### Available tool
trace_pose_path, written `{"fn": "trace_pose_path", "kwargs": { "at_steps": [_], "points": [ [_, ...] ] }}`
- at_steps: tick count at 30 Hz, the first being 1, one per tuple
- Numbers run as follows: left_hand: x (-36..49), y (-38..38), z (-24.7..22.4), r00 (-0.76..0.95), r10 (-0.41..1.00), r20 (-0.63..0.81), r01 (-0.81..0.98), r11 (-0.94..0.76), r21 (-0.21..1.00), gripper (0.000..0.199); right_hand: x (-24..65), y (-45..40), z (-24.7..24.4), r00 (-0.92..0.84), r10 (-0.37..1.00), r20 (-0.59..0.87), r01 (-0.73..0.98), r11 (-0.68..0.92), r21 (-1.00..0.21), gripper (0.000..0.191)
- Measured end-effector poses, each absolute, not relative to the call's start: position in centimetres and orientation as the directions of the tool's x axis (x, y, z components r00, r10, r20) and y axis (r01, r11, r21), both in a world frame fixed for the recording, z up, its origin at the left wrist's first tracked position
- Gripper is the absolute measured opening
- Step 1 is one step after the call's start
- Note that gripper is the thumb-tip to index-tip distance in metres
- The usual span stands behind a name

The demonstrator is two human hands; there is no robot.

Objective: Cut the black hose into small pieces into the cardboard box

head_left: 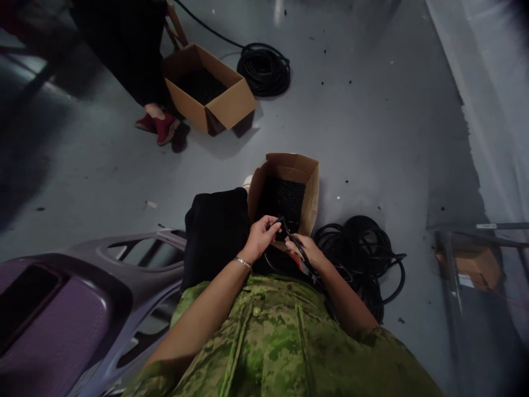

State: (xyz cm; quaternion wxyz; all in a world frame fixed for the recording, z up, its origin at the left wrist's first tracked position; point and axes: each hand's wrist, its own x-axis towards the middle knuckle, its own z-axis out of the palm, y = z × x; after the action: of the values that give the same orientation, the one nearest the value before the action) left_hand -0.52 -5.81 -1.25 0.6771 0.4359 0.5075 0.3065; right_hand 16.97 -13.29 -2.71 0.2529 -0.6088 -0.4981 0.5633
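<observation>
- Left hand (pixel 261 236) pinches the black cable (pixel 303 255) at the near box (pixel 311 199).
- Right hand (pixel 309 251) grips this cable too.
- Black coils (pixel 360 225) lie right of the box.

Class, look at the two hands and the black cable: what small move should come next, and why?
Probably the right hand should steady the black cable while the left hand works its pinched part: the right hand wraps the cable, and the left fingertips pinch close by, near the open carton.
</observation>
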Motion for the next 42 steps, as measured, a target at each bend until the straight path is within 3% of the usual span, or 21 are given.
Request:
{"fn": "trace_pose_path", "kwargs": {
  "at_steps": [10, 17, 25, 29, 37, 42],
  "points": [
    [-0.5, -5.8, -1.5, 0.321, 0.858, -0.401, 0.025, 0.416, 0.909, 0.038, 16.9, -13.3, -2.1, -0.169, 0.871, -0.462, 0.212, -0.426, -0.88, 0.045],
    [-0.6, -5.8, -1.4, 0.337, 0.851, -0.403, 0.006, 0.426, 0.905, 0.038, 17.2, -13.2, -3.0, -0.135, 0.903, -0.408, 0.346, -0.343, -0.873, 0.038],
    [-0.5, -5.8, -1.2, 0.338, 0.847, -0.411, 0.004, 0.436, 0.9, 0.037, 17.5, -13.3, -3.2, -0.135, 0.914, -0.382, 0.383, -0.307, -0.871, 0.034],
    [-0.5, -5.8, -1.4, 0.337, 0.848, -0.408, 0.001, 0.433, 0.901, 0.036, 17.5, -13.2, -2.9, -0.134, 0.901, -0.412, 0.332, -0.351, -0.876, 0.037],
    [-0.5, -5.8, -1.5, 0.339, 0.858, -0.387, 0.004, 0.41, 0.912, 0.034, 16.7, -13.7, -2.1, -0.171, 0.864, -0.473, 0.049, -0.472, -0.88, 0.05],
    [-0.5, -5.8, -1.4, 0.34, 0.849, -0.405, 0.018, 0.424, 0.905, 0.034, 16.7, -13.6, -2.5, -0.147, 0.859, -0.489, 0.119, -0.476, -0.871, 0.051]
  ]
}}
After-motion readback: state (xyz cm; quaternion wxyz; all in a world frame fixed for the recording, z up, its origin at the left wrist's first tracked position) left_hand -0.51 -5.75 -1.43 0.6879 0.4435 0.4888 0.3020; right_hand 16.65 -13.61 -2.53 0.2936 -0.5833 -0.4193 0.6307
